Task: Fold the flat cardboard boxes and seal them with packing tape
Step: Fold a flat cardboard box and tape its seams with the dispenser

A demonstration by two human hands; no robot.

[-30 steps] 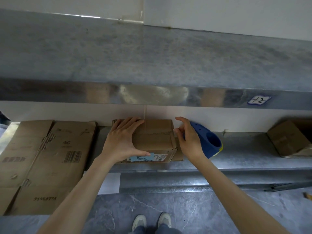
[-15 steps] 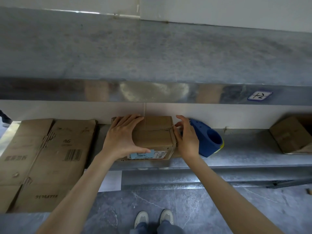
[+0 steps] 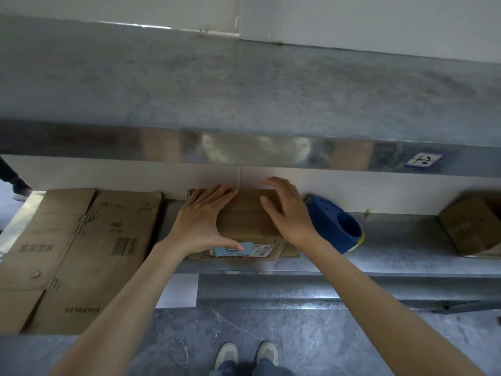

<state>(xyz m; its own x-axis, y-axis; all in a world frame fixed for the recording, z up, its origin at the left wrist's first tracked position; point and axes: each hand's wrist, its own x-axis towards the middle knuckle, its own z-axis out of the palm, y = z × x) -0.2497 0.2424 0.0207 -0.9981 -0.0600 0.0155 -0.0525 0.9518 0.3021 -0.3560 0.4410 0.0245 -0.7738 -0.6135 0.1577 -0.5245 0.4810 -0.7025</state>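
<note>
A small folded cardboard box (image 3: 245,221) with a white and blue label on its near side sits on the lower metal shelf (image 3: 393,248). My left hand (image 3: 202,222) lies flat on the box's left top, fingers straight, thumb along the near edge. My right hand (image 3: 287,213) rests on the box's right top with fingers spread. A blue tape dispenser (image 3: 334,226) lies on the shelf just right of the box, not touched. A stack of flat cardboard boxes (image 3: 73,256) lies at the left.
An upper metal shelf (image 3: 244,104) overhangs the work area, with a label tag (image 3: 424,160) on its front edge. Another cardboard box (image 3: 477,226) stands at the far right of the lower shelf. My shoes (image 3: 246,355) show on the grey floor below.
My right hand left the box's right edge beside the tape dispenser and moved up onto the box top. My left hand stayed pressed on the box.
</note>
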